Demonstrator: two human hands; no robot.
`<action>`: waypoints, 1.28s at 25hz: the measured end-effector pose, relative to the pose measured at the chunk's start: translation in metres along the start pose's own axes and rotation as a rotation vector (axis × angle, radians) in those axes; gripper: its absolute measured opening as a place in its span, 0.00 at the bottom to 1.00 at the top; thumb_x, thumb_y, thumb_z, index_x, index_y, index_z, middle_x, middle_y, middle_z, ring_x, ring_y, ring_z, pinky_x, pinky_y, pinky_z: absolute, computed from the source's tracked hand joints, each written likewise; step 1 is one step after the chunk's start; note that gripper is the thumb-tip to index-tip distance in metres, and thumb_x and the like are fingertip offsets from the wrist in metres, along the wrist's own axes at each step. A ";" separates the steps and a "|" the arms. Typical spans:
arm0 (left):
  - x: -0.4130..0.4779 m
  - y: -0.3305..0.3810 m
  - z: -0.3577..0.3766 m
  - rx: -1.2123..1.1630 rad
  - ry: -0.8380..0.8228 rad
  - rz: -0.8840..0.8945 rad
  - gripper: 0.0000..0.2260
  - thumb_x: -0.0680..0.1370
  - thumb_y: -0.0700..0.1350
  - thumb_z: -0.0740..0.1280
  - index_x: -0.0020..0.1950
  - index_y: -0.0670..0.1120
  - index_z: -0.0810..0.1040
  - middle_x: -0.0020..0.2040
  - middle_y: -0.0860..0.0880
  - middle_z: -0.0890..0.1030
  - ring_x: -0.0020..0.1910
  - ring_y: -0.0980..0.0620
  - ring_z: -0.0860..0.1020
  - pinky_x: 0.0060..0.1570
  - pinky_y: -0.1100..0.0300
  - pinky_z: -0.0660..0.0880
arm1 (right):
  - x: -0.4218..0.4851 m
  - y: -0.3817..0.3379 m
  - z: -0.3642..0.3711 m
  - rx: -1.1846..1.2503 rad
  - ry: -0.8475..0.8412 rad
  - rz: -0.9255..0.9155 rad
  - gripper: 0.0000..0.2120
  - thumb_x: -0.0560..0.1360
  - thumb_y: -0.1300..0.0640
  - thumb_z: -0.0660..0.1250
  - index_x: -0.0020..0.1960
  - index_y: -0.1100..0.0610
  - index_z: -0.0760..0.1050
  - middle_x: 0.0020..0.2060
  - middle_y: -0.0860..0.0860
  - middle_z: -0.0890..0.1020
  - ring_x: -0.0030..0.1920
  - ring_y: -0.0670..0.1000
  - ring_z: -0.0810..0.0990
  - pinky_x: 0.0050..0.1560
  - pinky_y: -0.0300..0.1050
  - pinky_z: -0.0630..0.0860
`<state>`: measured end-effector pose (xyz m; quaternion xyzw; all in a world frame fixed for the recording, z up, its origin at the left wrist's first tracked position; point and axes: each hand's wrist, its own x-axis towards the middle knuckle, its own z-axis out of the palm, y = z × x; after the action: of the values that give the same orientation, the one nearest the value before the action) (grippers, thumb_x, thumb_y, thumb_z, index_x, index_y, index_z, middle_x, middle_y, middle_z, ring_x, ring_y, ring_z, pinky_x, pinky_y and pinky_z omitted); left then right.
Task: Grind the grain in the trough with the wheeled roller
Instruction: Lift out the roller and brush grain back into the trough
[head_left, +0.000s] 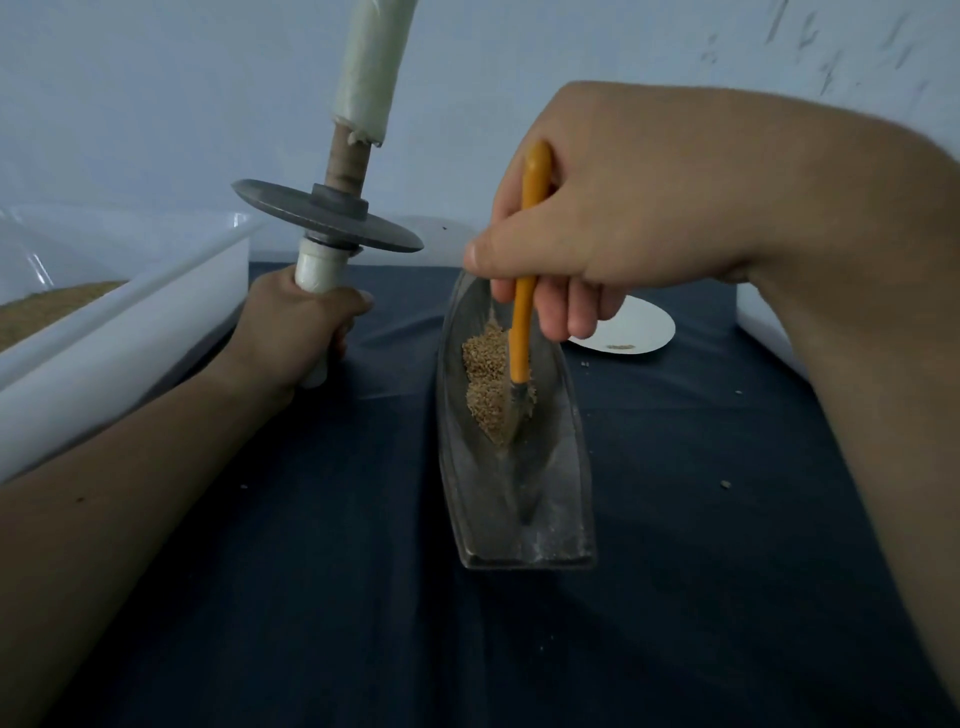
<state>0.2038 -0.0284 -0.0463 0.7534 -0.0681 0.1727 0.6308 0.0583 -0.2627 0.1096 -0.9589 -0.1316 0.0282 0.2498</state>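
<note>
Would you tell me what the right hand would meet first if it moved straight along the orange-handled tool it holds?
Most likely the grain heaped in the trough: the orange-handled tool in the right hand has its tip in that pile, with metal just beneath; depth is unclear.

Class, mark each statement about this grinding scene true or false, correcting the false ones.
1. The left hand grips the grey-disc wheeled roller by its white handle. True.
2. The roller's disc rests in the grey metal boat-shaped trough. False: it is held in the air, left of the trough.
3. The right hand holds an orange-handled tool with its tip in the tan grain. True.
4. The round white plate lies left of the trough. False: it lies right of it.
</note>
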 end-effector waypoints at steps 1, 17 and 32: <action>0.000 0.000 0.000 0.006 -0.005 0.000 0.10 0.67 0.51 0.76 0.36 0.48 0.78 0.29 0.48 0.78 0.27 0.52 0.75 0.27 0.60 0.74 | -0.002 0.000 -0.001 0.018 0.002 -0.005 0.23 0.84 0.52 0.60 0.34 0.60 0.77 0.21 0.50 0.78 0.19 0.45 0.75 0.20 0.34 0.72; -0.002 0.004 0.001 0.003 -0.009 0.012 0.10 0.68 0.49 0.76 0.36 0.47 0.77 0.29 0.48 0.77 0.27 0.50 0.74 0.28 0.59 0.74 | 0.010 0.015 -0.007 0.056 0.376 -0.221 0.12 0.77 0.54 0.65 0.42 0.60 0.82 0.28 0.51 0.84 0.28 0.49 0.84 0.32 0.42 0.83; -0.002 0.003 0.001 0.000 -0.025 0.010 0.10 0.68 0.50 0.76 0.36 0.48 0.77 0.29 0.48 0.77 0.27 0.50 0.74 0.27 0.59 0.74 | 0.049 0.057 0.026 -0.078 0.499 -0.181 0.08 0.78 0.53 0.66 0.42 0.50 0.82 0.32 0.48 0.84 0.33 0.45 0.83 0.44 0.47 0.83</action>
<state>0.2011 -0.0306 -0.0442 0.7551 -0.0798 0.1661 0.6292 0.1157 -0.2849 0.0598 -0.9294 -0.1521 -0.2367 0.2388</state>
